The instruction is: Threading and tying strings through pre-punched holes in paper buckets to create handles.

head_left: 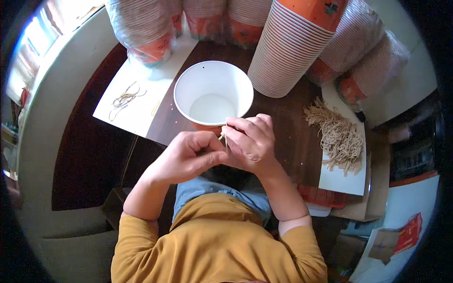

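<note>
A white-lined paper bucket [212, 85] with an orange outside stands upright at the near edge of the brown table, its mouth facing me. A small hole shows near its far rim. Just in front of the near rim, my left hand [196, 153] and my right hand [252, 139] come together with fingers closed. Between them runs a short, thin, light cord [226, 143], pinched by both hands. Its ends are hidden by my fingers. Whether the cord passes through the bucket's wall I cannot tell.
At the right lies a heap of beige cords [337, 139] on white card. A tall tilted stack of nested buckets [292, 54] rises behind the bucket. Plastic-wrapped stacks [141, 30] line the back. Several loose cords [125, 100] lie on a white sheet [144, 113] at left.
</note>
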Tool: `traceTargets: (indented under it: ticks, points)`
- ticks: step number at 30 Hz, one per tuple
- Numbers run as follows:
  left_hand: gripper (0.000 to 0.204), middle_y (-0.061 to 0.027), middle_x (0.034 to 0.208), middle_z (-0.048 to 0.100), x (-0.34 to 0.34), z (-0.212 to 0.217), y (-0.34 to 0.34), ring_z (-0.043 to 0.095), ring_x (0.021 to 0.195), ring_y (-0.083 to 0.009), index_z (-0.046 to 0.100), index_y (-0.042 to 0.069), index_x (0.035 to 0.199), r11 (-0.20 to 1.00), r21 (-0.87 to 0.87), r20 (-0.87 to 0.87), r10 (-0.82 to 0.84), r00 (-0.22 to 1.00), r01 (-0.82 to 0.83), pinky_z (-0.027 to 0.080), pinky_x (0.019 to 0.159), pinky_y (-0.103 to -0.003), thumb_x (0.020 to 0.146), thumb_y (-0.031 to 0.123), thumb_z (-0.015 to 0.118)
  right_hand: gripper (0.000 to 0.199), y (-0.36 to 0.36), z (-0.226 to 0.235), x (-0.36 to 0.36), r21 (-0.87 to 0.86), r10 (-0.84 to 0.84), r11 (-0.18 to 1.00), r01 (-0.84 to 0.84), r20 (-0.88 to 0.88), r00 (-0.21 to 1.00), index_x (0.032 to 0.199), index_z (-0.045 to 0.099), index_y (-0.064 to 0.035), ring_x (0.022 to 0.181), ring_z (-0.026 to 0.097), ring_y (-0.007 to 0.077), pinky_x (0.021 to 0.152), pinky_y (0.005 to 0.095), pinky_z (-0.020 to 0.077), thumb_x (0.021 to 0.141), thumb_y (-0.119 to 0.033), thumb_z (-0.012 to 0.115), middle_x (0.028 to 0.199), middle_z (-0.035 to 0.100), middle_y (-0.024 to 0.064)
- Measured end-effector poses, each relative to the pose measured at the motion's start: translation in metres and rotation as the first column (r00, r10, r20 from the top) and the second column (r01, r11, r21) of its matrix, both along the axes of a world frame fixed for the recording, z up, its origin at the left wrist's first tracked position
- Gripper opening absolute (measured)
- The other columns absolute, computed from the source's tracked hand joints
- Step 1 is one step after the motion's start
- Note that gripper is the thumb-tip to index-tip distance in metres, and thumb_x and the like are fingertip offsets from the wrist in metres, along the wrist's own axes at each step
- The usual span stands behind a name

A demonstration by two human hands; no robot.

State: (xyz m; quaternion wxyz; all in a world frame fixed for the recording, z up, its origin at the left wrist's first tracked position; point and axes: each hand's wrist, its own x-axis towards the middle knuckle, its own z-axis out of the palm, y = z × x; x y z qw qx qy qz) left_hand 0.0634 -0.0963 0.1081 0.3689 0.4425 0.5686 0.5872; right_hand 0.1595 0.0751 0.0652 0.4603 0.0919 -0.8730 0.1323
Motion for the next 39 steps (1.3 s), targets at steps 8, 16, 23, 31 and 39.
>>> traceTargets:
  ticks: [8, 16, 23, 31, 39]
  points:
    - [0.015, -0.0014, 0.075, 0.063, 0.008, 0.0, 0.002, 0.054, 0.07, -0.0062, 0.06, -0.001, 0.081, 0.974, 0.161, -0.058, -0.153, 0.987, 0.16, 0.045, 0.063, -0.022, 0.089, 0.01, 0.066, 0.026, 0.025, 0.007, 0.003, -0.04, 0.157, 0.987, -0.154, 0.101, 0.982, 0.091, 0.066, -0.0091, 0.075, 0.06, 0.023, 0.07, 0.0347, 0.0443, 0.068, 0.0, 0.073, 0.094, 0.067, 0.0055]
    - [0.017, 0.0052, 0.074, 0.06, -0.015, 0.009, 0.002, 0.049, 0.067, -0.0015, 0.066, -0.002, 0.092, 0.976, -0.1, 0.204, -0.17, 0.964, 0.193, 0.039, 0.056, -0.019, 0.09, 0.016, 0.066, 0.023, 0.087, 0.035, 0.058, -0.219, 0.248, 0.959, -0.177, 0.355, 0.901, 0.086, 0.065, -0.0016, 0.087, 0.065, 0.0278, 0.077, 0.0355, 0.0527, 0.067, 0.011, 0.068, 0.094, 0.068, 0.0124]
    - [0.02, 0.0053, 0.067, 0.057, -0.023, 0.027, 0.015, 0.046, 0.064, -0.0023, 0.067, -0.002, 0.085, 0.98, -0.159, -0.143, -0.142, 0.979, 0.119, 0.04, 0.055, -0.022, 0.089, 0.017, 0.068, 0.067, 0.124, 0.079, 0.099, 0.115, -0.259, 0.963, 0.243, 0.645, 0.719, 0.131, 0.052, -0.0054, 0.13, 0.041, 0.03, 0.111, 0.0396, 0.0272, 0.067, -0.017, 0.068, 0.139, 0.046, 0.0165]
    - [0.023, 0.0031, 0.065, 0.059, -0.017, 0.047, 0.052, 0.049, 0.06, -0.0034, 0.07, 0.0, 0.09, 0.948, -0.207, -0.005, -0.248, 0.969, 0.242, 0.04, 0.054, -0.022, 0.09, 0.023, 0.066, 0.022, 0.026, 0.093, 0.052, -0.707, 0.432, 0.699, 0.112, 0.541, 0.721, 0.106, 0.063, 0.0004, 0.081, 0.06, 0.0104, 0.075, 0.0279, 0.0502, 0.09, -0.016, 0.063, 0.084, 0.067, 0.005]
    - [0.024, 0.0027, 0.064, 0.061, -0.041, 0.002, 0.032, 0.048, 0.054, -0.0021, 0.071, 0.002, 0.091, 0.942, -0.27, 0.15, -0.164, 0.975, 0.2, 0.034, 0.049, -0.019, 0.091, 0.025, 0.065, 0.02, 0.105, 0.083, 0.068, -0.84, 0.36, 0.526, 0.132, 0.361, 0.86, 0.083, 0.062, -0.0024, 0.067, 0.046, 0.0028, 0.062, 0.02, 0.0383, 0.095, -0.016, 0.055, 0.072, 0.057, -0.0042]
